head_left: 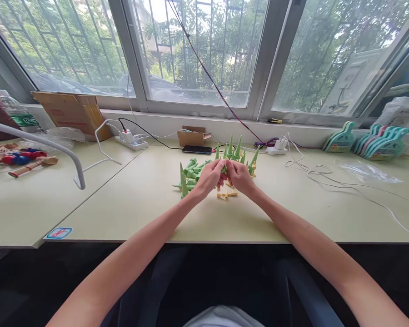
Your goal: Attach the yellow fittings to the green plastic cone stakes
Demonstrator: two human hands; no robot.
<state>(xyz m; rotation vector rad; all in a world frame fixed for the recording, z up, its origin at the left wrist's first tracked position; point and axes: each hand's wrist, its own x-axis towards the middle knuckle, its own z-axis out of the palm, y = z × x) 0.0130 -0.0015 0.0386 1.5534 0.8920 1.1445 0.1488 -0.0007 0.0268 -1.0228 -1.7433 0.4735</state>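
I'm filming from my head now, close above and behind the near edge of the desk (139, 195), facing forward and down, looking wide across it and catching the windows (233, 54) beyond its far side.

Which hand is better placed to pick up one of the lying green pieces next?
Probably the left hand: it is close beside the lying green pieces, while the right hand is farther away.
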